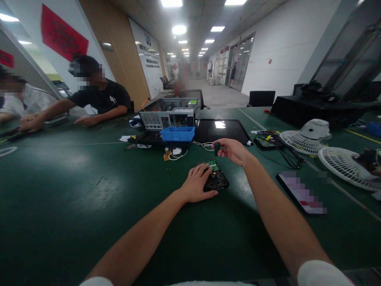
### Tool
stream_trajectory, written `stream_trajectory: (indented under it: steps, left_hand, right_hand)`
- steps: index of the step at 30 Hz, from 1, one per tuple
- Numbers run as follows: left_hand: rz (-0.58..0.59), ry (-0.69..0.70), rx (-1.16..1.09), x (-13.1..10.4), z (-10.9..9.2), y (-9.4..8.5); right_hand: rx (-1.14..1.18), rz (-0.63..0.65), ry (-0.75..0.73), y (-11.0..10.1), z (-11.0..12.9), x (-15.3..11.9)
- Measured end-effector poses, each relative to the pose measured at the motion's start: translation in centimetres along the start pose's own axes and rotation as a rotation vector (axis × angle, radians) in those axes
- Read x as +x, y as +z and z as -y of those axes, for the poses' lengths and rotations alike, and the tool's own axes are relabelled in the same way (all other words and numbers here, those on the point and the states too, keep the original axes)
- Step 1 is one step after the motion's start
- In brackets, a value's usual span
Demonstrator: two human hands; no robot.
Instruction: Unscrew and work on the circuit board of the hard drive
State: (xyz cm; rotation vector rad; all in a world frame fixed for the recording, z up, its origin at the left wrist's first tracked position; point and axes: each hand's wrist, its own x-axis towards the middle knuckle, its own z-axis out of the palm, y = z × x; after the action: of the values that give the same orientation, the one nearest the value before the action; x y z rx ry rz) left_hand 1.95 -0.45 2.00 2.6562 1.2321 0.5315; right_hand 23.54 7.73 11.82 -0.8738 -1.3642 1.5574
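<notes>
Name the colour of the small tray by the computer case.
The tray is blue.

Two fan grilles (291, 140) (336, 165), one blue bin (177, 136).

Head-worn view, forward and down; far end hazy, perhaps blurred.

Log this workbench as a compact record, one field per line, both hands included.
left hand: left hand spread over open black device with green circuit board
right hand: right hand gripping dark-handled tool, pointing down; tip contact unclear
beyond hands: blue plastic tray, open metal computer case
far left: person in black T-shirt
right side: white round slotted plastic grille
</notes>
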Motion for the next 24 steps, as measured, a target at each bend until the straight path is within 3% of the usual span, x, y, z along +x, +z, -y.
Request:
stream_trajectory:
  steps: [9,17,24]
  left_hand:
    - [0.015,0.000,0.017,-0.02,-0.05,-0.23]
    - [0.023,-0.008,-0.027,-0.02,-0.19,-0.47]
    - [0.017,-0.007,-0.024,0.00,-0.17,-0.35]
  right_hand:
    - [-0.087,-0.016,-0.037,-0.12,-0.03,0.02]
    - [-0.266,-0.137,-0.078,-0.14,-0.16,0.24]
    - [-0.276,-0.123,-0.037,0.08,0.34,-0.04]
